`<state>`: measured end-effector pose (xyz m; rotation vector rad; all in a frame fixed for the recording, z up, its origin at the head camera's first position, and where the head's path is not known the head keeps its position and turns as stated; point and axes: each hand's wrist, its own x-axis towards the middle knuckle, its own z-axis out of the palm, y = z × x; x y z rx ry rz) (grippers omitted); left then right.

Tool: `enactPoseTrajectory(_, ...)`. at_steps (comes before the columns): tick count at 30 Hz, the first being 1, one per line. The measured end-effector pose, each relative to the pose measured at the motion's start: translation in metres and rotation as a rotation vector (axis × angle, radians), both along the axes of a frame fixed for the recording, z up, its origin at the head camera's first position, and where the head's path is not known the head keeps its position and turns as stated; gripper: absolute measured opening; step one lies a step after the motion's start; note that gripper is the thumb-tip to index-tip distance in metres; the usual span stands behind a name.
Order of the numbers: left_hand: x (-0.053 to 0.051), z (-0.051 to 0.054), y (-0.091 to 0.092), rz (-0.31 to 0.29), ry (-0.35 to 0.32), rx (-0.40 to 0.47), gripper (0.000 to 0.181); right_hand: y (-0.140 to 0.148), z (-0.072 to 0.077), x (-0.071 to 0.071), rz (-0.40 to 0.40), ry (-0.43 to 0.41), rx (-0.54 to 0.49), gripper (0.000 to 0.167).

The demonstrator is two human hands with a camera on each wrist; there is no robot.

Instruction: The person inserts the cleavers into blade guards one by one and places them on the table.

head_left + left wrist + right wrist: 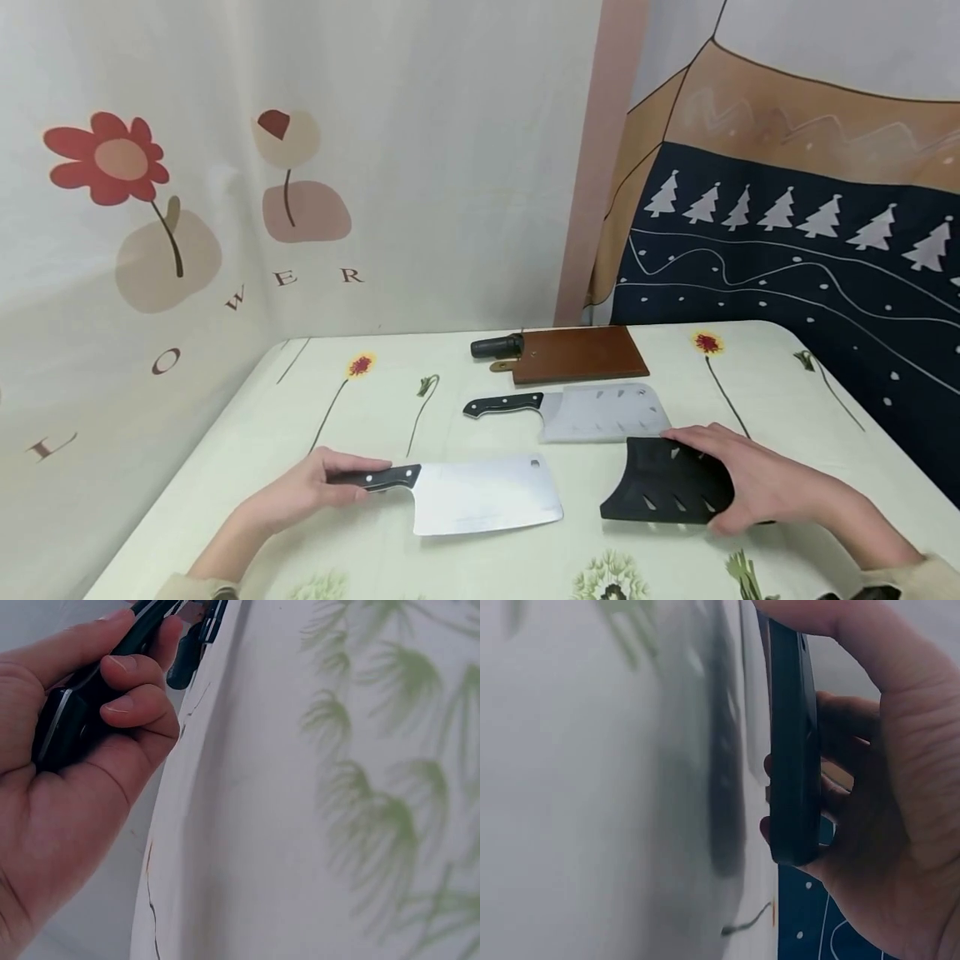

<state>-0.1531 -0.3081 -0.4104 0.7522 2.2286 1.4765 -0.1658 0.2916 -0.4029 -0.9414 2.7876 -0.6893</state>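
My left hand (318,483) grips the black riveted handle of a cleaver (483,500), whose bare, wide steel blade points right. The left wrist view shows the fingers curled round that handle (64,720). On the right, my right hand (772,479) holds a black blade sheath (663,483) with small triangular cutouts, thumb on the near edge and fingers on the far edge. The same sheath (791,765) appears edge-on in the right wrist view, raised off the tabletop. A gap separates the cleaver's blade tip from the sheath's curved left end.
Behind them lies a second cleaver (504,403) in a translucent whitish sheath (607,412). Farther back is a brown sheath (581,354) with a black handle (495,346) at its left. A flower-print cloth (360,550) covers the table; printed curtains (450,167) hang behind it.
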Motion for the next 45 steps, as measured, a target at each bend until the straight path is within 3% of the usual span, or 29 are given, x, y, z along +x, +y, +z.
enactPoseTrajectory(7, -0.005, 0.003, 0.004, 0.104, -0.005, -0.005, 0.041, -0.009, 0.008, -0.006, -0.010, -0.001, -0.035, 0.103)
enactPoseTrajectory(18, -0.020, 0.013, 0.027, 0.232, 0.006, 0.039, 0.047, -0.028, 0.016, -0.022, -0.013, -0.013, -0.056, 0.101)
enactPoseTrajectory(34, -0.030, 0.013, 0.041, 0.250, 0.016, 0.063, 0.047, -0.041, 0.018, -0.030, 0.020, -0.015, -0.088, 0.101)
enactPoseTrajectory(45, -0.029, 0.011, 0.042, 0.243, 0.002, 0.075, 0.048, -0.047, 0.017, -0.032, 0.008, -0.019, -0.075, 0.101)
